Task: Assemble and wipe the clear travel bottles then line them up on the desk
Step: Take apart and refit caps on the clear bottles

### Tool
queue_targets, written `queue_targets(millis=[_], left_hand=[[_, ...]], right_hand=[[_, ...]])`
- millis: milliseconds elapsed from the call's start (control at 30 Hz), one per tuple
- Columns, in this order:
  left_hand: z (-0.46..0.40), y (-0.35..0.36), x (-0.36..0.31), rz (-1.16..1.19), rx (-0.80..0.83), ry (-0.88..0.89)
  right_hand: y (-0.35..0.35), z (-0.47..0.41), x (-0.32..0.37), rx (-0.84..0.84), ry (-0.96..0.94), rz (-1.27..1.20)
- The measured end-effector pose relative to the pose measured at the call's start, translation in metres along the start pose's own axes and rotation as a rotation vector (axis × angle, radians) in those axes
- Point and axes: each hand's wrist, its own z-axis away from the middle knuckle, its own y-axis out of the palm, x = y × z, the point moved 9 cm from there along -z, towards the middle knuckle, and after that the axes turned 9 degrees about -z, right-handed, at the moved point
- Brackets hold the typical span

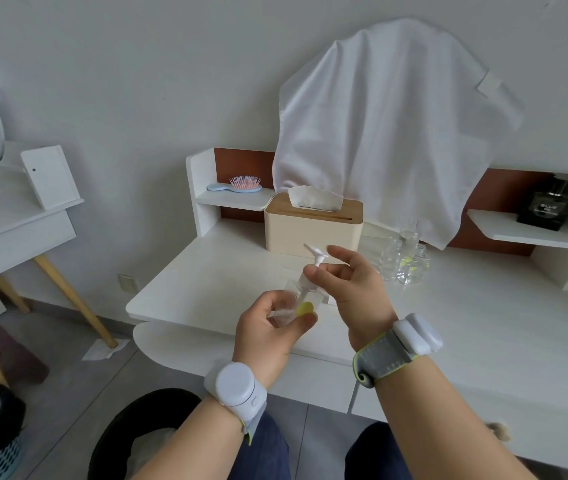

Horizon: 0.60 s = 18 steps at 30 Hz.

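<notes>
Assembly underway | left hand [268, 327] grips clear bottle [296, 299] | right hand [345, 275] pinches pump cap [315, 254] | other bottles [405, 258] clustered near desk [206, 278] back edge, unaligned | wiping apparently outstanding

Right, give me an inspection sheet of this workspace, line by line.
Surface: white desk, front edge rounded.
Job's things: clear bottle with a yellow sticker, white pump head at its neck; more clear bottles grouped right of the tissue box.
Clutter: hairbrush on left shelf, black perfume bottle on right shelf, white towel draped at the back.
Hands: left hand holds the bottle; right hand pinches the pump.
Cables: nothing seen.
Surroundings: second table left, bins on floor.
</notes>
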Motion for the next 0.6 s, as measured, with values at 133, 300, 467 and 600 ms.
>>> queue_targets(millis=[133,300,467,600], left_hand=[[-0.0020,0.0000,0.0013,-0.003,-0.002,-0.010],[-0.0016,0.0020,0.0038,0.001,0.002,-0.028],[0.0004,0.0039,0.0032,0.010,0.003,-0.030],[0.0017,0.0036,0.0030,0.005,0.001,-0.025]], right_hand=[[0.0027,0.0011,-0.0003,0.068,0.019,-0.006],[0.0036,0.0007,0.0041,0.112,0.038,0.038],[-0.0028,-0.0040,0.0084,0.040,0.044,0.122],[-0.0020,-0.0042,0.0064,0.018,0.028,0.114]])
